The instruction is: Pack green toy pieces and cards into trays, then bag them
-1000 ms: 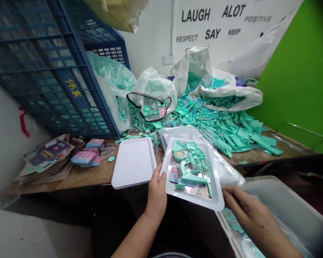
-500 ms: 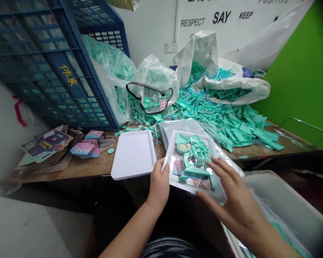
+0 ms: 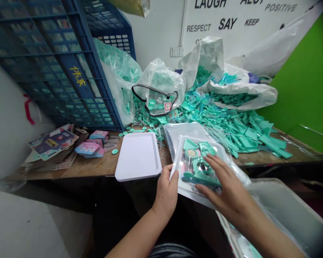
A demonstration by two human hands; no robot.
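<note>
While the left hand [image 3: 165, 195] is pinching the left rim of the filled tray [image 3: 190, 194] beside the near edge of the table [image 3: 97, 168], the right hand [image 3: 228, 190] is holding parted fingers over teal pieces [image 3: 203, 177]; seemingly light and stiff, the tray is inviting opposite-rim grips.

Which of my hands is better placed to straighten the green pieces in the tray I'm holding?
Probably your right hand: it is spread over the pieces, though contact is unclear. Your left hand is occupied, gripping the tray by its left edge.
</note>
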